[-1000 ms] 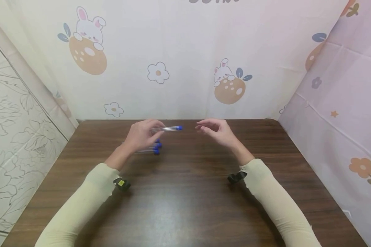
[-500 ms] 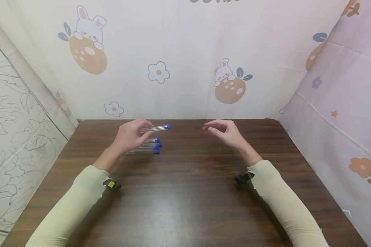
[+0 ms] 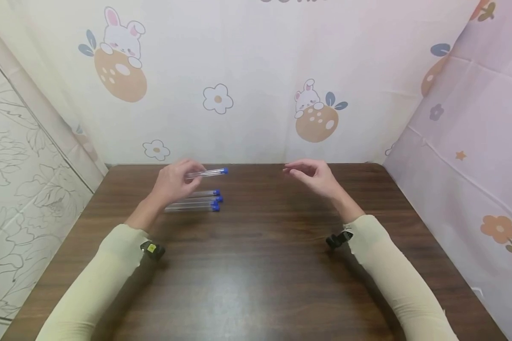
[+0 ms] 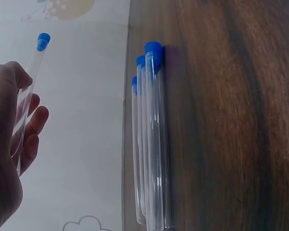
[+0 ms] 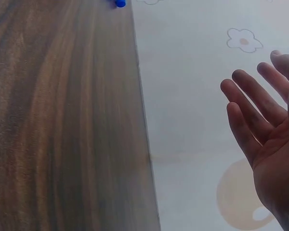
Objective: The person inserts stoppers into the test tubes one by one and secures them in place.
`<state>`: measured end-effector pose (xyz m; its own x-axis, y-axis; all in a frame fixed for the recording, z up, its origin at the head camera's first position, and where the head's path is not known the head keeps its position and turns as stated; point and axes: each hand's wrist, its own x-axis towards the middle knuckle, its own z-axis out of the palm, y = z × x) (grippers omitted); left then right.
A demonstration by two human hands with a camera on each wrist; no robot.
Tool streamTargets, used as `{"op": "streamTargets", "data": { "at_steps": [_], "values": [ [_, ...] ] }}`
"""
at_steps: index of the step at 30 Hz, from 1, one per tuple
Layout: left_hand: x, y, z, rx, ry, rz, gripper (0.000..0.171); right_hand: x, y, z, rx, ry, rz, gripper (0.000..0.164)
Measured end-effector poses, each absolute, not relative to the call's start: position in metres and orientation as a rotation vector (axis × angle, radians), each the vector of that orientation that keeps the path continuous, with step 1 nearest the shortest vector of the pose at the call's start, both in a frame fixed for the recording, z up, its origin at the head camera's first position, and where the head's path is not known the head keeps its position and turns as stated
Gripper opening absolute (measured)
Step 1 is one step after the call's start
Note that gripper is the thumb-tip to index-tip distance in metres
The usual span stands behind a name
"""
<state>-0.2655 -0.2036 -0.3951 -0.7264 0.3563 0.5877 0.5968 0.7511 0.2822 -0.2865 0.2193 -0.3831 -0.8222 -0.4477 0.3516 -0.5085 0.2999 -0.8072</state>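
Between the thumb and fingers of my left hand (image 3: 174,182) is a clear test tube (image 3: 213,173) with a blue stopper, raised above the far left of the table. It lies nearly level in the head view, stopper end to the right; the left wrist view shows the same tube (image 4: 37,65) with fingers behind it. Below that hand several more blue-stoppered test tubes (image 3: 192,207) lie side by side on the wood, partly covered by it. My right hand (image 3: 317,177) hovers over the far right, holding nothing, its fingers loosely bent and apart in the right wrist view.
The brown wooden table (image 3: 239,265) ends at a patterned cloth backdrop (image 3: 256,118) just behind both hands. Another cloth (image 3: 465,189) hangs along the right side, and a flower-line panel (image 3: 21,180) stands at the left. A small black camera sits on each wrist.
My left hand has moved left with the held test tube, uncovering more of the tubes on the table. My right hand has drifted right, so the hands are farther apart.
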Motion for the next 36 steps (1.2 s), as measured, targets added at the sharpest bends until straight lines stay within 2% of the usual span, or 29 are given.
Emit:
{"op": "streamTargets", "data": {
  "at_steps": [15,26,36],
  "values": [
    [-0.275,-0.212,-0.401,-0.729,-2.496,-0.758,0.019,-0.299,0.226,-0.394,0.933,-2.471,1.553,0.025],
    [-0.284,-0.218,-0.418,-0.684,-2.596,-0.761,0.020,-0.277,0.217,-0.380,0.867,-2.542,1.488,0.024],
    [-0.288,-0.223,-0.428,-0.704,-2.655,-0.704,0.020,-0.297,0.229,-0.417,0.861,-2.546,1.390,0.020]
  ]
}}
